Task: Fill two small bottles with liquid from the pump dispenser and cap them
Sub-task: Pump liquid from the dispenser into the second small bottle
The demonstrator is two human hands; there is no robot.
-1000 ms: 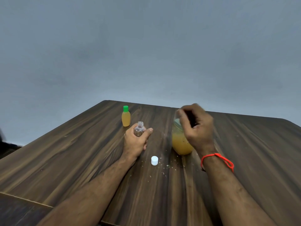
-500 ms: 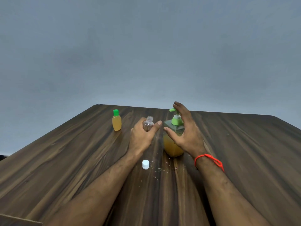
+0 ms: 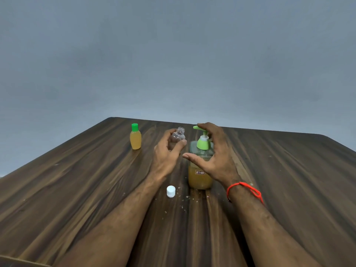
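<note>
Left hand [image 3: 167, 157] grips empty bottle [image 3: 177, 136] mid-table, mouth beside the spout. Right hand [image 3: 215, 157], fingers spread, rests on pump dispenser [image 3: 200, 170]. Misaligned mouth risks spill.

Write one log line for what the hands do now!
left hand: holds empty bottle | right hand: open, fingers on pump | white cap: on table

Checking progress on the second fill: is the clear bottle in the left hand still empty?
Empty. The clear bottle in the left hand shows no yellow liquid and is uncapped; its white cap lies on the table.
</note>
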